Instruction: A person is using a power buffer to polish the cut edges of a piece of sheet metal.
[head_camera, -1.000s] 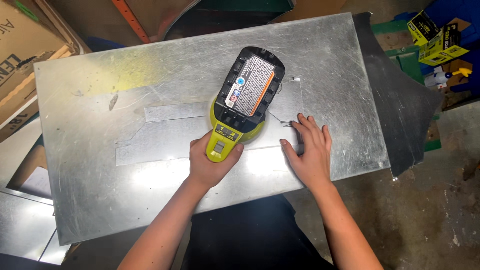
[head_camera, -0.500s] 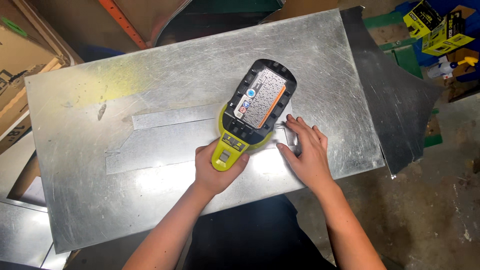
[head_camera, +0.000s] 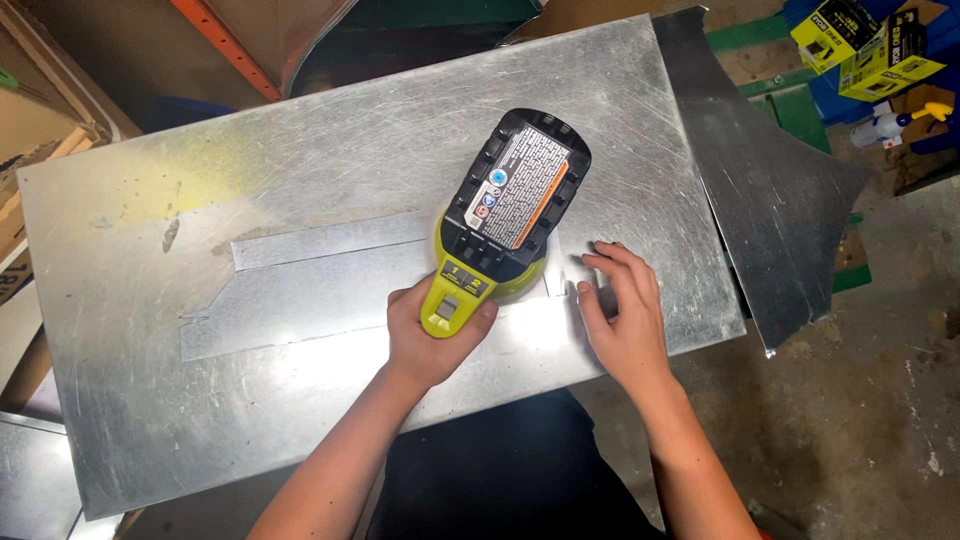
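Left hand grip clenches the yellow-green cordless power tool with black battery; right hand, released, lies flat on the galvanized sheet-metal bench near its front edge.

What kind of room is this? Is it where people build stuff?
Probably a workshop or garage. The left hand holds a yellow-green cordless power tool over a big metal sheet, the right hand rests on the sheet, and the concrete floor is scuffed.

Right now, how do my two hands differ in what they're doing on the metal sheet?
The left hand is closed around the yellow-green power tool; the right hand holds nothing. The left hand is curled in a fist grip; the right hand lies open, fingers spread flat on the metal sheet. Both are bare and over the sheet's near edge.
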